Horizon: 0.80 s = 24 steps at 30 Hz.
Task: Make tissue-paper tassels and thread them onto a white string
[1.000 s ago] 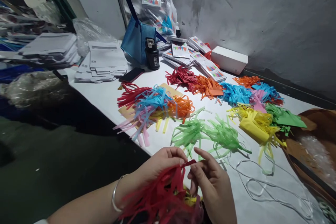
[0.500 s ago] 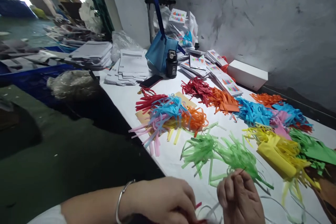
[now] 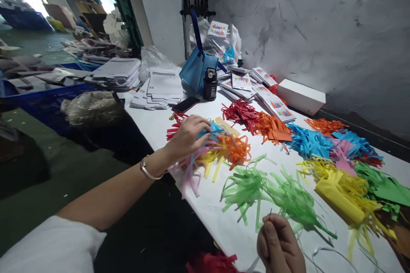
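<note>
My left hand (image 3: 188,134), with a silver bangle at the wrist, reaches over a small pile of tassels. Its fingers are closed on a blue tissue-paper tassel (image 3: 215,129); the fingertips are partly hidden. Around it lie red strips (image 3: 173,130), pink strips (image 3: 191,184), yellow strips (image 3: 209,162) and an orange tassel (image 3: 238,150). Near the table's front edge, my right hand (image 3: 279,243) pinches a thin reddish needle (image 3: 270,214) pointing up. Green tassels (image 3: 282,192) spread just beyond it. A red tassel (image 3: 211,263) shows at the bottom edge of the view.
A thin silvery ribbon (image 3: 333,251) curls right of my right hand. More tassels in yellow (image 3: 342,192), blue (image 3: 309,140) and dark red (image 3: 240,111) lie on the table. Behind stand a black bottle (image 3: 210,85), a phone (image 3: 185,104), a blue bag (image 3: 197,70) and a white box (image 3: 301,96).
My left hand has moved from the front edge, beside my right hand, up and away to the blue tassel and closed on it. My right hand has dropped slightly down and left.
</note>
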Available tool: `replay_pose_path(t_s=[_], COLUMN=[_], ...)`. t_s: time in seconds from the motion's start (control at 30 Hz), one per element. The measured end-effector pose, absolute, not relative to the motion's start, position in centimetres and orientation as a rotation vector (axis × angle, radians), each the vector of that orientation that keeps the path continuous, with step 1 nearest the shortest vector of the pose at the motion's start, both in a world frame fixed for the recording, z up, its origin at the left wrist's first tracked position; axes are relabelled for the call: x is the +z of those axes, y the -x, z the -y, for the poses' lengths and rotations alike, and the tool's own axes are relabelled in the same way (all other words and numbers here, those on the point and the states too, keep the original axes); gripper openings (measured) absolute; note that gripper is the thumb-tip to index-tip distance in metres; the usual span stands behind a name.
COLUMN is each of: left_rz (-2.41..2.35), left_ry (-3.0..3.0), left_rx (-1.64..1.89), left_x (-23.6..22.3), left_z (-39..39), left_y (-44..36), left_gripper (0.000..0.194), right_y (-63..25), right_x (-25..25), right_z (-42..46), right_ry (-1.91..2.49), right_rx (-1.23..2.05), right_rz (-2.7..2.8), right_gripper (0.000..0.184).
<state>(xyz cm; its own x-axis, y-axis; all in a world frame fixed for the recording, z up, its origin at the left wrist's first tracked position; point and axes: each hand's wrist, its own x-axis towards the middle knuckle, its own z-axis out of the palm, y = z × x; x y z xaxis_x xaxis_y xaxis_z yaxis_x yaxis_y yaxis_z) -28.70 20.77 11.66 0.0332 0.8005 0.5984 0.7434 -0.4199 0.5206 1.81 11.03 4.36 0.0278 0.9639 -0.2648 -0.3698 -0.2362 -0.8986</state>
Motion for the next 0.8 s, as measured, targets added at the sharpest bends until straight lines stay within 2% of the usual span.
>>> replay_pose_path(t_s=[0.13, 0.37, 0.53, 0.8], left_rz=[-1.49, -0.821, -0.658, -0.678], left_ry=[-2.058, -0.73, -0.431, -0.429], left_rx=[1.426, 1.125, 1.062, 1.12], left_x=[13.1, 10.1, 8.5, 7.6], left_z=[-15.5, -11.0, -10.2, -9.4], left_y=[26.0, 19.1, 16.7, 15.8], left_gripper=[0.008, 0.038, 0.033, 0.029], right_y=[-1.5, 0.4, 0.5, -0.2], right_x=[4.3, 8.4, 10.0, 9.9], right_z=[-11.9, -9.6, -8.4, -8.0], right_ry=[1.115, 1.114, 1.291, 1.311], right_rx=[1.521, 1.394, 1.162, 1.185], right_rz=[0.803, 1.094, 1.284, 1.33], right_gripper=[0.038, 0.033, 0.03, 0.031])
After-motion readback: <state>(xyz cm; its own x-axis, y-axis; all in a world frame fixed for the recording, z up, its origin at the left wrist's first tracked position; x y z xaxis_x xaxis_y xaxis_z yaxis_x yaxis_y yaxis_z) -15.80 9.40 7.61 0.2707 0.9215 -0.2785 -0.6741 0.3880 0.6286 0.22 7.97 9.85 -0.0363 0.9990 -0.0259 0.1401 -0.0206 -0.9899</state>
